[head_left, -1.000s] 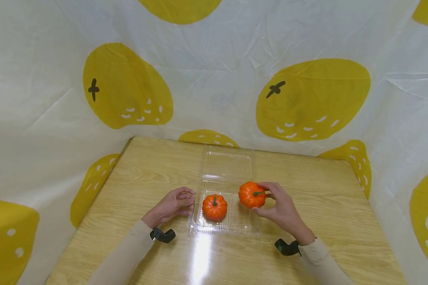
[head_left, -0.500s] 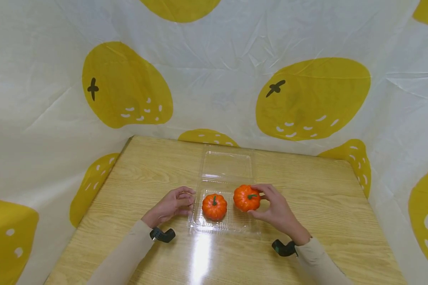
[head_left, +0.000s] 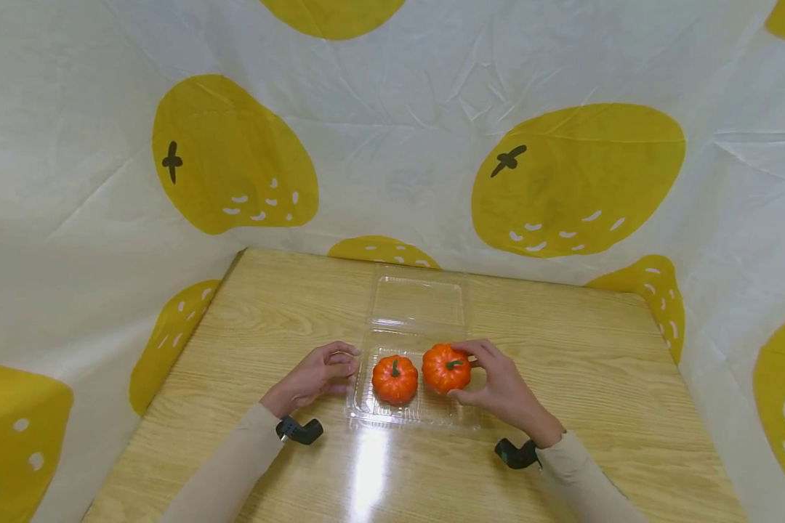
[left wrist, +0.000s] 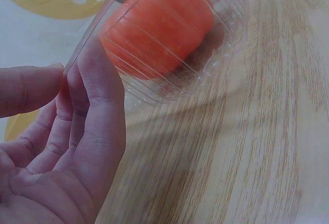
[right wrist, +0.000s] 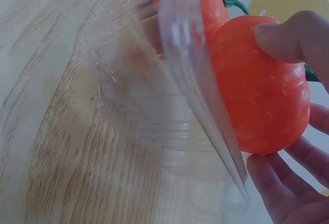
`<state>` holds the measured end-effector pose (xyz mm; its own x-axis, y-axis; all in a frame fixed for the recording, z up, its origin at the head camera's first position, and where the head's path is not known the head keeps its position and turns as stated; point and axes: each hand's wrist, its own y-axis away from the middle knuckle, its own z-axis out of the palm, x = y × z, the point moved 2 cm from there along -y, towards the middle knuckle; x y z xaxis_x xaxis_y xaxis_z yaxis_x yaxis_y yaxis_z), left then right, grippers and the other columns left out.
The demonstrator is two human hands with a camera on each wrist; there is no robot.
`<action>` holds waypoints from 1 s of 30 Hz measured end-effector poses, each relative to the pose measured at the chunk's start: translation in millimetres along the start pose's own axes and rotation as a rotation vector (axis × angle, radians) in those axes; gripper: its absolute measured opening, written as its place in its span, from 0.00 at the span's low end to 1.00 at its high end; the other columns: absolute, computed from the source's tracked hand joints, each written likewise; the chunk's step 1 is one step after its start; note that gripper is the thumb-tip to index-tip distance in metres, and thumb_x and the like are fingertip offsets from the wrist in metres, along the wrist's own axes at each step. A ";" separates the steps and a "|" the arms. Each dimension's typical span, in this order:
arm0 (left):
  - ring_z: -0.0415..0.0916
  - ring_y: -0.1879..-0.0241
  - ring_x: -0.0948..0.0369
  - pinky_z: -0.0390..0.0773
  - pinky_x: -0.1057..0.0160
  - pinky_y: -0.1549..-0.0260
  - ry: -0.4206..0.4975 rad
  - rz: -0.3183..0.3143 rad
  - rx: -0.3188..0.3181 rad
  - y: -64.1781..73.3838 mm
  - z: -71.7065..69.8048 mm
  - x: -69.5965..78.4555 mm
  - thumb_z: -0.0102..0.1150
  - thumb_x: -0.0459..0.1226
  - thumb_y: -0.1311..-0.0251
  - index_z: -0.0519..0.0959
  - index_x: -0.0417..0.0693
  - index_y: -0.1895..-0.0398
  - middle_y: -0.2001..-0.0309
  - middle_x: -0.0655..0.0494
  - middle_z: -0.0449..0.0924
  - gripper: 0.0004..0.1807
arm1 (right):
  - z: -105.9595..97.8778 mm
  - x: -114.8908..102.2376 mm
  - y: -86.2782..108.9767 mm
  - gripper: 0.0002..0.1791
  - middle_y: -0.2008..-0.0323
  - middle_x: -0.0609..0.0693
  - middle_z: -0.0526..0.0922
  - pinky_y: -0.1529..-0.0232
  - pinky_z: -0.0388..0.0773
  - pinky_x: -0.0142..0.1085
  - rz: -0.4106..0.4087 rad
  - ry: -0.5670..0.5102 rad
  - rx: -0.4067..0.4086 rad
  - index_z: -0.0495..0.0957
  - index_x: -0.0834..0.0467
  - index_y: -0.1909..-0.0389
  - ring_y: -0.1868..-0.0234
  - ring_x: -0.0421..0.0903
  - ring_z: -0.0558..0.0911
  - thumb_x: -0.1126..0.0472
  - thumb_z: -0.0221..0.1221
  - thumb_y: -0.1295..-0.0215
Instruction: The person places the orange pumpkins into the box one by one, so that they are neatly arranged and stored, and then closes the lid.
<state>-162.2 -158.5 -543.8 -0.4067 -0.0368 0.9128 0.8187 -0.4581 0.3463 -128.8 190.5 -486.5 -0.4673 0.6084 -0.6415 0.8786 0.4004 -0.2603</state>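
Note:
A clear plastic clamshell container (head_left: 399,420) lies on the table with its lid folded back. My left hand (head_left: 314,374) pinches the container's left rim between thumb and fingers, as the left wrist view shows. In the left half of the tray sits one small orange pumpkin (head_left: 395,380) with a green stem. My right hand (head_left: 506,385) grips a second orange pumpkin (right wrist: 259,93) by its sides, thumb on one side and fingers on the other. This pumpkin is over the right half of the tray, close to the first, its stem tilted to the right.
The open lid (head_left: 417,299) reaches toward the table's back edge. Around the wooden table (head_left: 562,349) hangs a white cloth (head_left: 392,181) printed with yellow fruit. A dark camera is worn on each wrist.
My right hand has moved left and slightly nearer with its pumpkin, bringing it from the tray's right edge in beside the other one. The left hand stays at the rim.

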 end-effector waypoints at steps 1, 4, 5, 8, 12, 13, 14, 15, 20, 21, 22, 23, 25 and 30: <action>0.81 0.62 0.62 0.89 0.63 0.61 -0.003 -0.001 0.000 -0.1 0.0 0.1 0.60 0.30 0.30 0.69 0.38 0.37 0.59 0.57 0.78 0.21 | 0.7 0.5 -0.2 0.40 0.43 0.53 0.79 0.49 0.88 0.46 -0.002 0.002 -0.003 0.77 0.57 0.38 0.47 0.51 0.83 0.63 0.81 0.55; 0.80 0.61 0.62 0.89 0.63 0.60 -0.008 -0.004 0.003 -0.4 -0.3 0.1 0.60 0.30 0.30 0.69 0.38 0.37 0.59 0.57 0.78 0.21 | 1.8 0.4 -1.3 0.40 0.44 0.53 0.80 0.49 0.88 0.48 0.004 0.010 -0.016 0.77 0.57 0.38 0.51 0.51 0.85 0.62 0.82 0.55; 0.80 0.61 0.62 0.89 0.63 0.60 -0.011 -0.005 0.004 -0.3 -0.4 0.2 0.60 0.30 0.30 0.69 0.37 0.37 0.59 0.57 0.78 0.21 | 2.0 0.1 -1.6 0.40 0.44 0.53 0.79 0.49 0.88 0.49 0.009 0.014 -0.022 0.77 0.56 0.38 0.51 0.50 0.85 0.61 0.82 0.55; 0.80 0.61 0.61 0.89 0.62 0.60 -0.013 -0.009 0.003 -0.2 -0.6 0.4 0.60 0.30 0.30 0.68 0.36 0.35 0.58 0.56 0.78 0.23 | 2.1 -1.3 -3.0 0.40 0.43 0.52 0.80 0.49 0.88 0.50 0.027 0.017 -0.043 0.77 0.55 0.38 0.51 0.50 0.86 0.61 0.82 0.55; 0.80 0.60 0.61 0.89 0.63 0.60 -0.015 -0.011 0.002 0.2 -0.8 1.0 0.61 0.31 0.30 0.67 0.35 0.34 0.57 0.56 0.78 0.24 | 1.9 -3.5 -5.2 0.40 0.43 0.50 0.79 0.47 0.87 0.48 0.055 0.027 -0.081 0.77 0.54 0.38 0.48 0.49 0.84 0.59 0.82 0.54; 0.80 0.60 0.61 0.89 0.63 0.60 -0.014 -0.011 0.001 0.2 -0.8 1.2 0.61 0.31 0.30 0.67 0.35 0.34 0.57 0.56 0.78 0.24 | 1.9 -3.9 -5.8 0.40 0.43 0.50 0.79 0.47 0.87 0.47 0.057 0.031 -0.091 0.77 0.53 0.38 0.48 0.49 0.84 0.59 0.82 0.54; 0.80 0.60 0.61 0.89 0.63 0.60 -0.013 -0.011 0.001 0.3 -0.7 1.2 0.61 0.31 0.30 0.67 0.35 0.34 0.57 0.56 0.78 0.24 | 1.9 -4.0 -6.6 0.39 0.43 0.49 0.79 0.46 0.87 0.47 0.058 0.033 -0.100 0.77 0.53 0.38 0.47 0.49 0.83 0.59 0.81 0.54; 0.80 0.60 0.61 0.89 0.63 0.60 -0.012 -0.011 0.001 0.2 -0.7 1.2 0.61 0.31 0.30 0.67 0.35 0.34 0.57 0.56 0.78 0.24 | 2.0 -4.1 -7.2 0.39 0.43 0.49 0.79 0.46 0.87 0.47 0.057 0.034 -0.108 0.77 0.53 0.38 0.46 0.49 0.83 0.58 0.81 0.54; 0.81 0.61 0.62 0.89 0.63 0.60 -0.011 -0.008 0.003 -0.1 -0.7 0.5 0.61 0.32 0.30 0.68 0.36 0.35 0.57 0.56 0.78 0.23 | 2.9 -3.3 -9.9 0.38 0.44 0.48 0.80 0.46 0.87 0.46 0.050 0.052 -0.144 0.78 0.54 0.38 0.45 0.48 0.82 0.57 0.81 0.53; 0.81 0.61 0.62 0.89 0.63 0.60 -0.012 -0.008 0.004 -0.2 -0.8 0.2 0.61 0.32 0.30 0.68 0.37 0.35 0.57 0.56 0.78 0.23 | 2.9 -3.5 -10.4 0.38 0.44 0.48 0.80 0.45 0.87 0.46 0.050 0.057 -0.150 0.78 0.54 0.38 0.45 0.48 0.82 0.57 0.81 0.53; 0.81 0.61 0.62 0.89 0.63 0.60 -0.013 -0.008 0.004 -0.4 -1.0 0.0 0.62 0.32 0.30 0.68 0.37 0.35 0.57 0.56 0.78 0.23 | 3.0 -3.9 -10.9 0.38 0.44 0.48 0.80 0.45 0.87 0.46 0.046 0.061 -0.156 0.78 0.54 0.39 0.45 0.48 0.82 0.57 0.81 0.53; 0.81 0.61 0.62 0.89 0.63 0.60 -0.014 -0.008 0.005 -0.5 -1.3 -0.4 0.62 0.32 0.30 0.68 0.37 0.35 0.57 0.56 0.78 0.23 | 3.0 -4.2 -11.3 0.38 0.45 0.48 0.80 0.46 0.87 0.47 0.042 0.064 -0.160 0.78 0.55 0.39 0.45 0.48 0.82 0.57 0.81 0.53; 0.81 0.61 0.61 0.89 0.63 0.60 -0.016 -0.009 0.005 -0.7 -1.7 -0.9 0.62 0.32 0.30 0.68 0.36 0.35 0.57 0.56 0.78 0.24 | 2.8 -4.8 -12.0 0.38 0.45 0.48 0.80 0.45 0.87 0.47 0.037 0.069 -0.169 0.78 0.55 0.39 0.45 0.49 0.82 0.57 0.81 0.53; 0.81 0.61 0.61 0.89 0.62 0.59 -0.011 -0.010 0.004 -1.1 -1.8 -1.1 0.62 0.31 0.30 0.67 0.35 0.34 0.57 0.55 0.79 0.24 | 4.4 -5.0 -13.1 0.38 0.45 0.47 0.80 0.44 0.86 0.48 0.028 0.142 -0.202 0.78 0.53 0.39 0.45 0.48 0.82 0.54 0.81 0.53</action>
<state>-163.4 -159.5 -545.6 -0.4106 -0.0221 0.9116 0.8161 -0.4547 0.3566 -137.6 179.2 -483.1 -0.4649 0.7056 -0.5347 0.8605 0.5022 -0.0856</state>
